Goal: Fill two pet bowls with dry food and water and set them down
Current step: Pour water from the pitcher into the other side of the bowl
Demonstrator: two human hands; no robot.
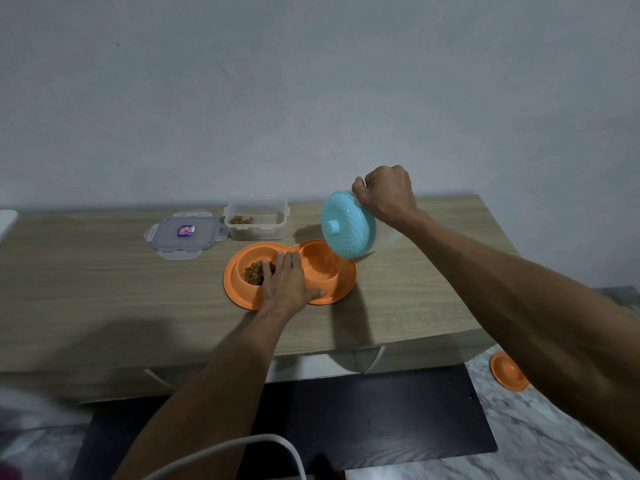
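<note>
Your right hand (pixel 384 195) gripped the tipped jug (pixel 348 225); left hand (pixel 285 284) lay flat on the bowl (pixel 332 292) — water could have splashed into the dry food (pixel 254 271)

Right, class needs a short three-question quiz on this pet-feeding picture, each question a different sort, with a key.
1. True or false: the left well of the orange plastic double pet bowl holds brown dry kibble.
2. Which hand holds the tilted clear jug with the turquoise dimpled lid? A left hand B right hand
3. Fill in: the clear snap-lock lid lies on the wooden table beside the clear plastic food ____.

Key: 1 true; 2 B; 3 container
</note>
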